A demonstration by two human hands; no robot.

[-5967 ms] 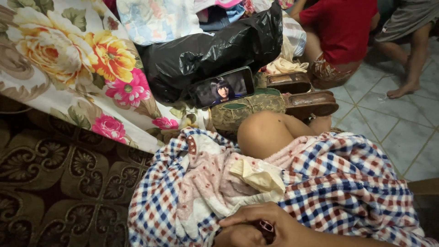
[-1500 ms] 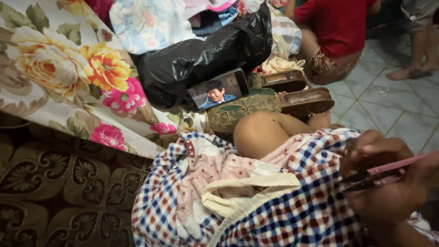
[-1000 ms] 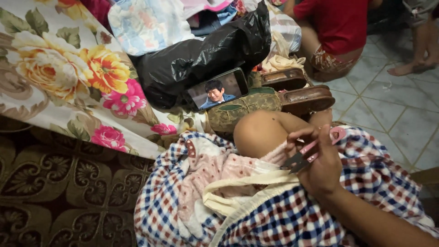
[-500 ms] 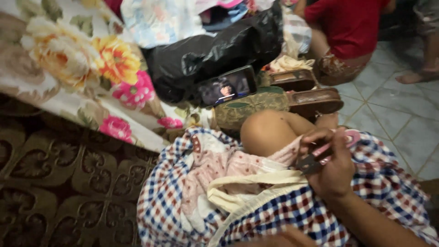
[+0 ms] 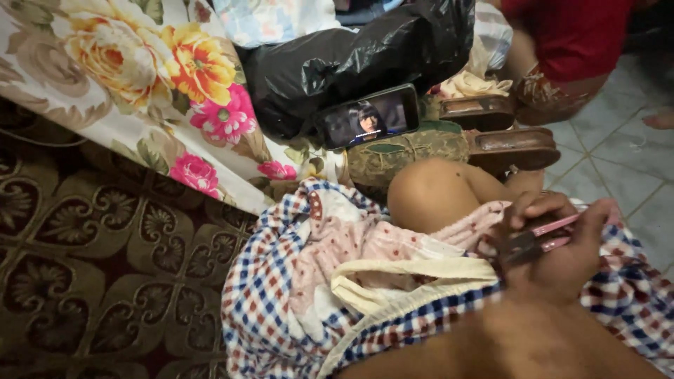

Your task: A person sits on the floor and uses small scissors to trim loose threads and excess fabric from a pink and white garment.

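On lap | pink-handled scissors (image 5: 540,238) | dark blades | right hand (image 5: 562,253) gripping

One screen is present: a phone (image 5: 370,116) with a dark rectangular body, lying on its long side and tilted back against a black plastic bag (image 5: 358,56). Its lit display shows a dark-haired figure against a dim bluish ground. The bag, glossy and crumpled, sits just behind the phone, beside floral cloth. No labels or signs can be made out.
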